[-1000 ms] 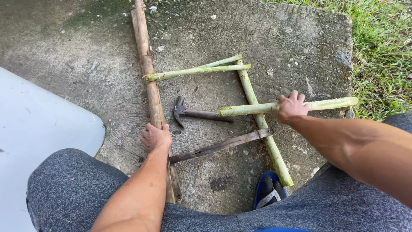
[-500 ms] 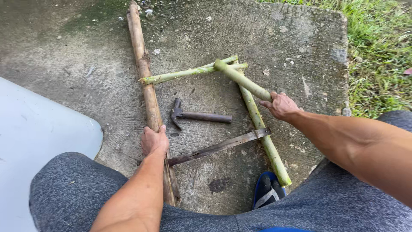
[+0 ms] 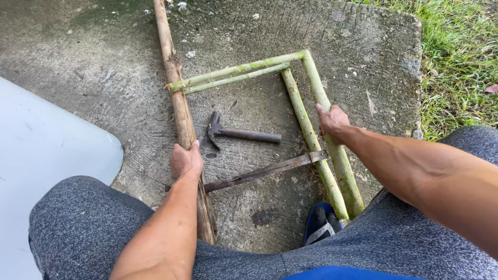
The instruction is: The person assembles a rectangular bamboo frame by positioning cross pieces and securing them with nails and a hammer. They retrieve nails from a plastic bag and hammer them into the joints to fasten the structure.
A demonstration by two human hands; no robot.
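Note:
My left hand grips a long brown bamboo pole that lies on the concrete slab and runs away from me. Two thin green bamboo sticks cross from that pole to the right. My right hand holds a green bamboo stick that lies alongside a second green stick, both pointing back towards my legs. A dark flat strip joins the brown pole to the green sticks. A hammer lies inside this frame, touched by neither hand.
Grass borders the slab on the right. A pale flat surface lies at the left. My grey-trousered knees fill the bottom, with a blue and black sandal between them.
My right hand has swung its green stick from lying crosswise to lying parallel beside the other green stick. My left hand has stayed on the brown pole.

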